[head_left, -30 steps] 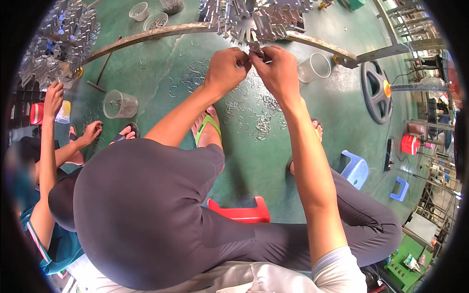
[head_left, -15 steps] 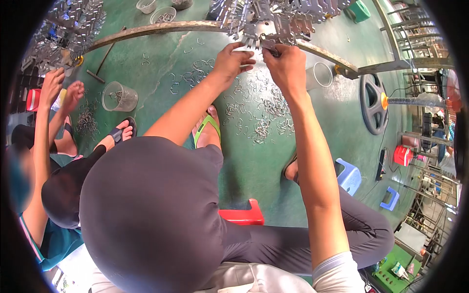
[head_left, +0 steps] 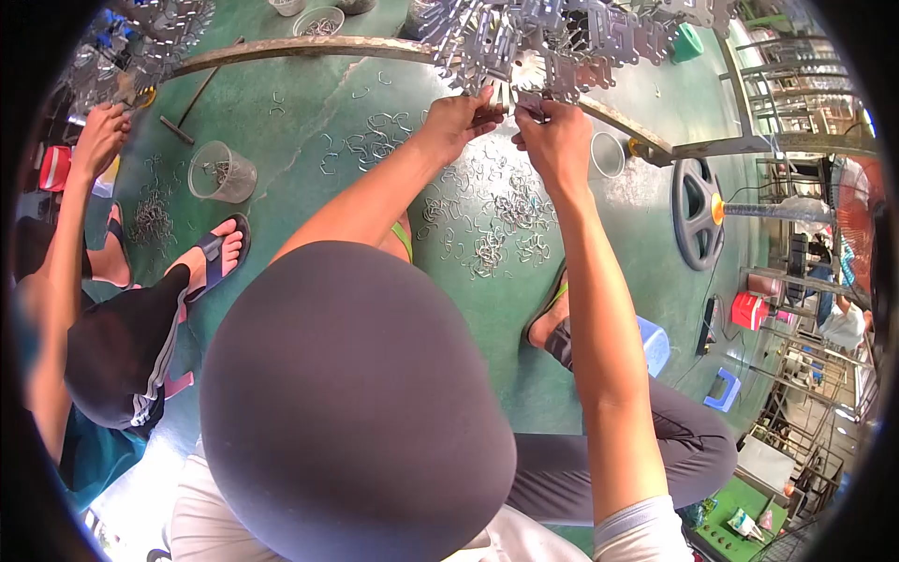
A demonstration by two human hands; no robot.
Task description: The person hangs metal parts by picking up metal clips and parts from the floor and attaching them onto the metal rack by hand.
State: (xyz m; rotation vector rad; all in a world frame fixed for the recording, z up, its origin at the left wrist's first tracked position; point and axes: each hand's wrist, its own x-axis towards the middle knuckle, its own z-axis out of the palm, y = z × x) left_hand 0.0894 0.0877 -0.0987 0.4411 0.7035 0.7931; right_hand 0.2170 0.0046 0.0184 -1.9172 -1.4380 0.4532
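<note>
My left hand [head_left: 457,126] is beside the lower edge of a rack of hanging metal plates [head_left: 581,47], its thumb and fingers apart with nothing visible between them. Just to its right, my right hand [head_left: 557,140] is closed, thumb and fingers pinching a small metal plate [head_left: 530,101] below the rack. Part of that plate is hidden by the fingers. Many curved metal hooks [head_left: 515,201] lie scattered on the green floor under both hands.
A metal bar [head_left: 309,45] crosses behind the hands. Clear tubs [head_left: 223,173] [head_left: 607,155] stand on the floor. At left, a co-worker's hand [head_left: 101,140] is raised near another plate cluster [head_left: 140,47]. A black wheel [head_left: 688,214] and blue stool [head_left: 653,347] are at right.
My left hand has moved off the small plate and opened, then come back near the rack's edge. My right hand keeps its pinch. The view has shifted, and my knee covers more of the floor.
</note>
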